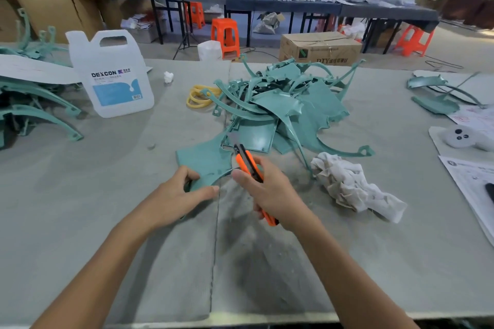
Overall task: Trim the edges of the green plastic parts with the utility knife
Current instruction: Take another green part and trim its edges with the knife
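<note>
A flat green plastic part [207, 159] lies on the grey table in front of me. My left hand [181, 191] grips its near edge between thumb and fingers. My right hand [270, 191] is closed around an orange and black utility knife [247, 161]. The knife points away from me, and its blade end sits at the part's right edge. Behind them a heap of green plastic parts [280, 104] fills the middle of the table.
A white Dexcon jug [112, 75] stands at the left, beside more green parts [34, 107]. Yellow rings [199, 97] lie by the heap and a crumpled white rag [350, 184] at the right. Papers and a white device [463, 137] sit at the far right.
</note>
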